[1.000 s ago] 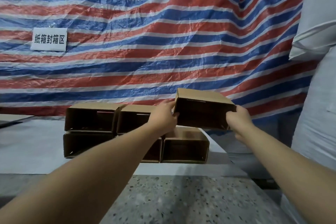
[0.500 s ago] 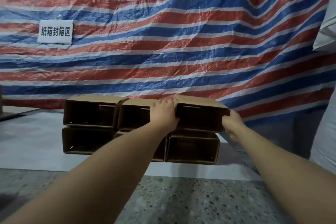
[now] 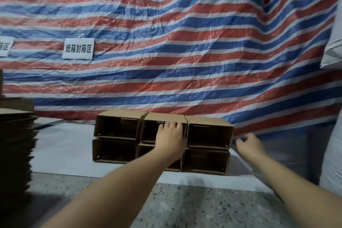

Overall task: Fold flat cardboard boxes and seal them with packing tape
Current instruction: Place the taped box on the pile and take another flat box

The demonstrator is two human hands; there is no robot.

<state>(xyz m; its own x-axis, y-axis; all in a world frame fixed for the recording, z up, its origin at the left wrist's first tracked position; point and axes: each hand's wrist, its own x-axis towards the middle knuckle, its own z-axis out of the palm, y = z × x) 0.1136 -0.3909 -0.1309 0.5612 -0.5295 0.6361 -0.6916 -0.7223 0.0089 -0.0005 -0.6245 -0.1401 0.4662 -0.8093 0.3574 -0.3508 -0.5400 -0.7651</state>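
Observation:
Several folded brown cardboard boxes stand stacked in two rows on a white sheet [image 3: 61,152], their open ends facing me. The top right box [image 3: 210,134] rests on the lower right box [image 3: 205,161], level with the top middle box [image 3: 153,131] and the top left box [image 3: 116,127]. My left hand [image 3: 171,139] lies flat against the front of the top middle box, at the seam with the top right one. My right hand [image 3: 249,145] hovers just right of the stack, fingers apart, touching nothing. No tape is in view.
A tall pile of flat cardboard blanks [image 3: 15,153] rises at the left edge. A red, white and blue striped tarp [image 3: 185,52] with a white sign [image 3: 77,48] hangs behind. White sacks [image 3: 333,116] stand at the right. The speckled stone counter [image 3: 203,209] runs in front.
The box I held in both hands came down onto the top row at the right. My right hand let go and moved away to the right. My left hand now rests on the stack's front.

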